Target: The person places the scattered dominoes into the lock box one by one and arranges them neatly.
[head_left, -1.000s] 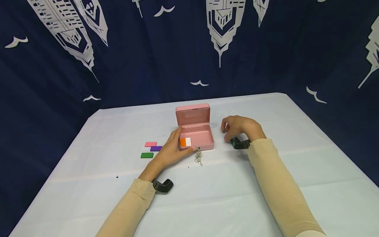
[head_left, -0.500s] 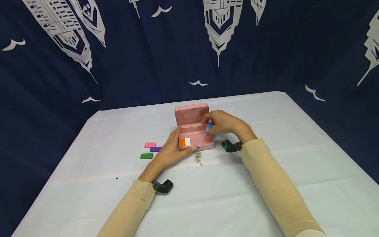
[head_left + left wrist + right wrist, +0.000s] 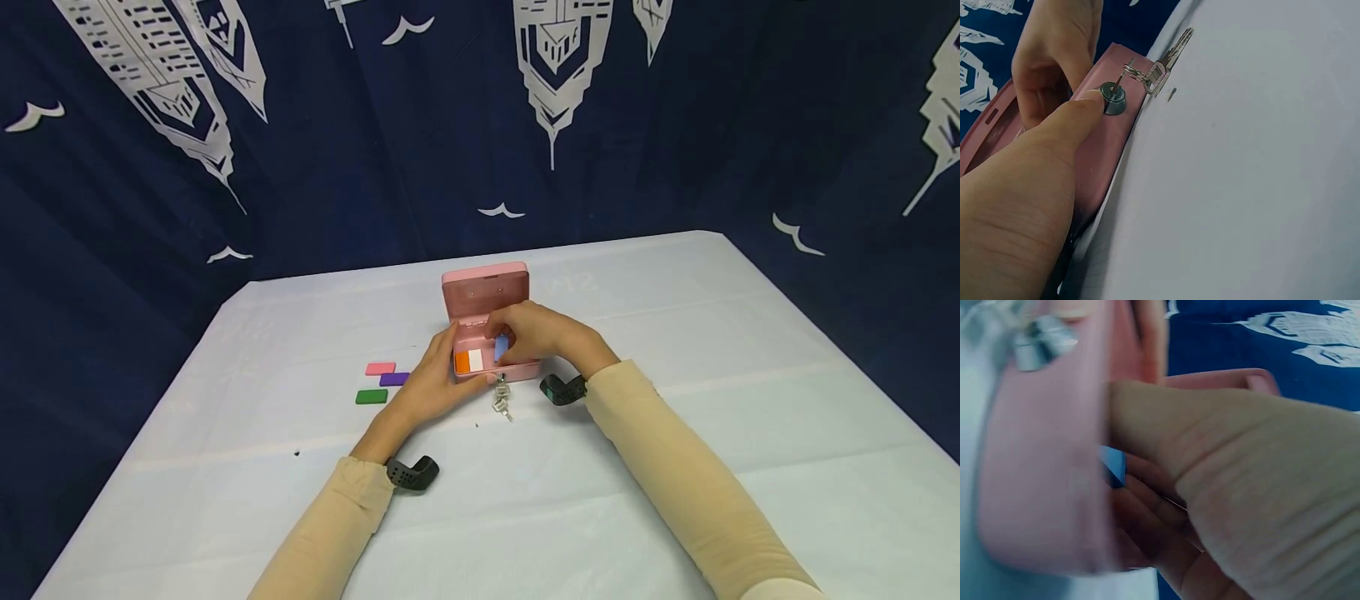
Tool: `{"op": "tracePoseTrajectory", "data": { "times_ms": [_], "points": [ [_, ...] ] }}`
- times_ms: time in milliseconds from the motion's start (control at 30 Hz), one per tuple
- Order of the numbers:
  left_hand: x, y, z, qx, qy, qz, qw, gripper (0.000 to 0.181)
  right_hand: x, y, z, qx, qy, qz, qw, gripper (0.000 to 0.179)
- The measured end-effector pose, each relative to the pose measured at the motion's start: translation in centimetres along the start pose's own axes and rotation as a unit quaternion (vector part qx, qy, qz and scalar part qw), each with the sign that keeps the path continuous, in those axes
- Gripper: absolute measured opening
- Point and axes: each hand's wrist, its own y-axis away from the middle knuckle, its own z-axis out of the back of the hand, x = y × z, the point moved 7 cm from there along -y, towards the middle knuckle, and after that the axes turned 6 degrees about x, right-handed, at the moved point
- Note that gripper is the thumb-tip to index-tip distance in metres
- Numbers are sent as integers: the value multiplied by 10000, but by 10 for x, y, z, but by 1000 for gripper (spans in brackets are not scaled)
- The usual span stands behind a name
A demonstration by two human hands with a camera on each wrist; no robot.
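A pink metal lock box (image 3: 517, 372) stands on the table with its lid raised. My left hand (image 3: 427, 385) holds its near left corner, fingers along the left side and thumb on the front beside the lock (image 3: 1114, 100). Inside the box, my right hand (image 3: 536, 333) pinches a light blue block (image 3: 501, 347), which shows only in part in the right wrist view. An orange block (image 3: 462, 362) and a white block (image 3: 476, 360) lie side by side in the box's left front corner. Keys (image 3: 1160, 72) on a ring hang from the lock.
Left of the box, a pink block (image 3: 380, 368), a purple block (image 3: 394, 379) and a green block (image 3: 372, 397) lie on the white tablecloth (image 3: 480, 517). A dark blue patterned curtain (image 3: 420, 150) hangs behind the table.
My right hand has gone from the table right of the box, leftward over its rim and down inside, carrying the light blue block. The left hand stays on the box.
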Motion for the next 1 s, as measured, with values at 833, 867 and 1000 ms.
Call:
{"op": "tracePoseTrajectory", "data": {
  "times_ms": [833,867,1000],
  "points": [
    [1,1,1,-57,-53,11,10000,113,3,-15,-20,-227,431,633,9968,34],
    [1,1,1,-58,-53,3,10000,113,2,-15,-20,-222,430,610,9970,33],
    [2,0,1,-58,-36,-20,10000,114,2,-15,-20,-234,452,509,9974,34]
  ]
}}
